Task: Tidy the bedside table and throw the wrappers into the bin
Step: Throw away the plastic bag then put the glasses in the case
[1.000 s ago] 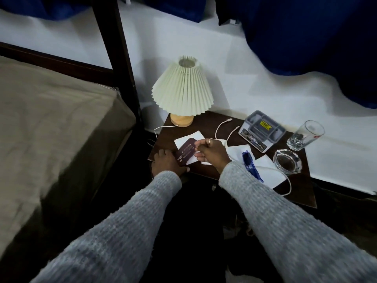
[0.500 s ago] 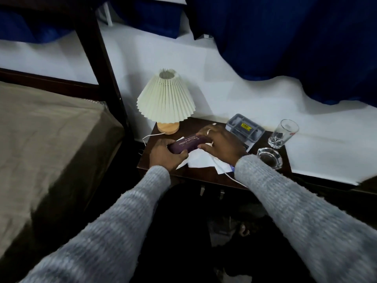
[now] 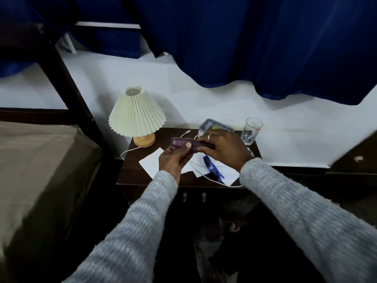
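A flat dark purple wrapper [image 3: 180, 142] is held above the dark wooden bedside table [image 3: 134, 176]. My left hand [image 3: 173, 160] grips its left part with the thumb on top. My right hand [image 3: 222, 150], with a ring on one finger, grips its right end. Under my hands lie several white paper sheets [image 3: 152, 161], a blue pen-like object [image 3: 213, 170] and a white cable [image 3: 212, 180].
A pleated cream lamp [image 3: 136, 113] stands at the table's back left. A grey plastic box [image 3: 212, 126] and a drinking glass [image 3: 251, 130] stand at the back right. A bed [image 3: 40, 170] lies to the left, blue curtains [image 3: 244, 48] hang behind.
The purple wrapper has been lifted off the papers and turned level between both hands. The head view has tilted up, showing more curtain. The ashtray is now hidden behind my right hand.
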